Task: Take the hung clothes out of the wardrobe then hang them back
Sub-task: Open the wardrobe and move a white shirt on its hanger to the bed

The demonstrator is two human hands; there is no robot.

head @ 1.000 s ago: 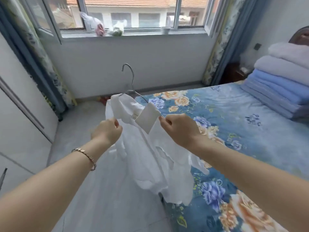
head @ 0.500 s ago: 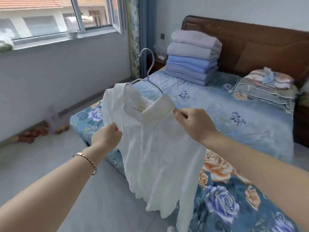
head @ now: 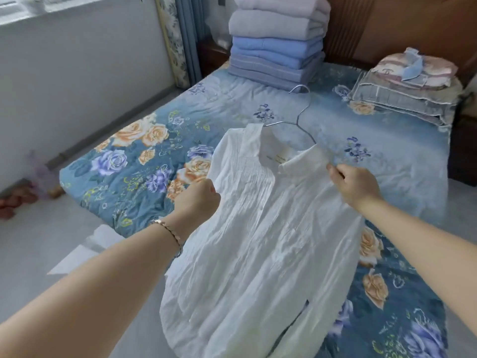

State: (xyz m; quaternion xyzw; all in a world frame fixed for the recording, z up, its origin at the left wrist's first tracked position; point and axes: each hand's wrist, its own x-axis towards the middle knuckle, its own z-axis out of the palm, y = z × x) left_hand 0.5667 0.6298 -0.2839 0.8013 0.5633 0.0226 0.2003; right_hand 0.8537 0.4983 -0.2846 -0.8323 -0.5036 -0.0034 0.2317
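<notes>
Head view, only feed I have: white shirt (head: 258, 228) is on its wire hanger (head: 299, 109), out of the wardrobe, spread front-up over the near edge of the floral bedspread (head: 129, 156). The hook points away, toward the stack of folded blankets (head: 276, 40). My read: it's held by both shoulders to keep the cloth flat and the hanger seated inside the collar for laying down. I can't tell whether the fabric rests on the bed or hangs just above it. The hem runs out the bottom of the frame. Left hand (head: 197, 200) has its fingers curled tight, gripping the shirt's edge at one shoulder; fingertips hidden behind the knuckles. Right hand (head: 353, 186) pinches the cloth at the other shoulder, just beside the collar, thumb against curled fingers, no gap. Pillows (head: 402, 91) sit well apart.
</notes>
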